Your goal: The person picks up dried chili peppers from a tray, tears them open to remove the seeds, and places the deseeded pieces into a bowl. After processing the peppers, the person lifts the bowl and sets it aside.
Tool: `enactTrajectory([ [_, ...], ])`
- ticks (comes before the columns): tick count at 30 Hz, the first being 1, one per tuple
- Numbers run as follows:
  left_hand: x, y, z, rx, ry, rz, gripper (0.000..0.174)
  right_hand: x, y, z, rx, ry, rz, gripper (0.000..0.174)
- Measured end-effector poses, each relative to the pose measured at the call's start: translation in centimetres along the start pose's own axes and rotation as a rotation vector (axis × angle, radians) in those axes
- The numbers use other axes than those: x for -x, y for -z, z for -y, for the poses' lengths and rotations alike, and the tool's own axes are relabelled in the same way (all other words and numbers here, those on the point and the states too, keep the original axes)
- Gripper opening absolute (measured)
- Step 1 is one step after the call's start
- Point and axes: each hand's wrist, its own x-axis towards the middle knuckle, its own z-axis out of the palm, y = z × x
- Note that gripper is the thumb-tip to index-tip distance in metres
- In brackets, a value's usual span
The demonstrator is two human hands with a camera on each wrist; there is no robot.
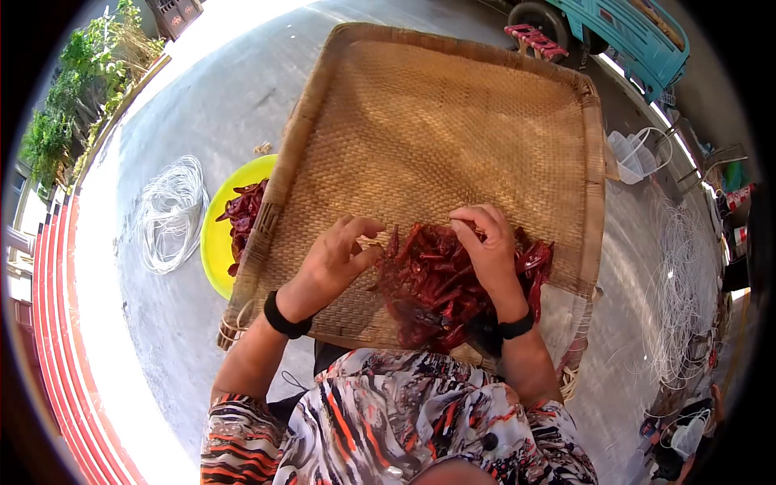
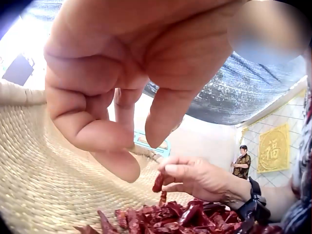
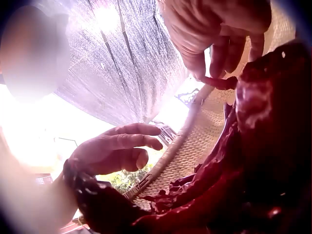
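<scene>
Dried red chilies [image 1: 440, 279] lie heaped on the near part of a woven tray [image 1: 436, 129]. Over the heap's right side, the right hand [image 1: 489, 250] pinches one chili [image 2: 158, 182] between thumb and fingers; the right wrist view shows this chili [image 3: 219, 83] too. The left hand [image 1: 327, 263] is held at the heap's left edge, fingers bent and relaxed. Its thumb and fingertips stand apart in the left wrist view, and no object shows between this hand's [image 2: 131, 68] digits.
Left of the woven tray a yellow-green basin [image 1: 214, 246] holds more chilies, beside a coil of white cord [image 1: 172, 214]. To the right are a white plastic basket [image 1: 633, 158] and loose white strands [image 1: 675, 283]. A teal vehicle [image 1: 626, 36] stands behind; a person [image 2: 242, 163] stands by the wall.
</scene>
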Motion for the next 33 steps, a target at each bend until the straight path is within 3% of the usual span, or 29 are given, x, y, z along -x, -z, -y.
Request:
enactTrajectory([
  [2,-0.7,-1.3,-1.2,0.098,0.052,0.042,0.037,0.3,0.4,0.8,-0.512,-0.305,0.026,0.012],
  [12,-1.0,-3.2,-3.7,0.479,0.263,0.154,0.024,1.6,-0.9,1.8,-1.112,-0.43,0.21,0.014],
  [15,-0.1,-1.9,-2.7,0.365,0.237,0.061,0.019,1.7,-0.8,2.7,-0.875,-0.367,0.214,0.014],
  [17,0.5,-0.1,-2.5,0.329,0.223,-0.078,0.014,1.4,-0.5,2.9,-0.484,-0.215,0.211,0.015],
  [19,1.5,2.5,-1.7,0.03,0.225,-0.208,0.011,0.9,-0.5,2.8,-0.134,-0.009,0.205,0.019],
  [21,2.6,4.8,-0.2,-0.138,0.319,-0.336,0.015,0.3,-0.7,2.5,0.178,0.245,0.198,0.024],
  [24,4.5,7.1,2.3,-0.491,0.368,-0.579,0.033,-0.1,-2.0,1.9,0.285,0.301,0.245,0.029],
  [27,5.5,7.6,1.8,-0.271,0.432,-0.536,0.042,-0.7,-3.6,0.8,0.448,0.419,0.193,0.024],
  [30,5.6,5.2,1.4,-0.177,0.285,-0.242,0.044,-1.1,-3.7,0.0,0.42,0.406,0.347,0.018],
  [33,4.5,2.0,0.2,-0.02,0.245,-0.05,0.038,-1.2,-3.0,1.7,0.332,0.403,0.246,0.009],
])
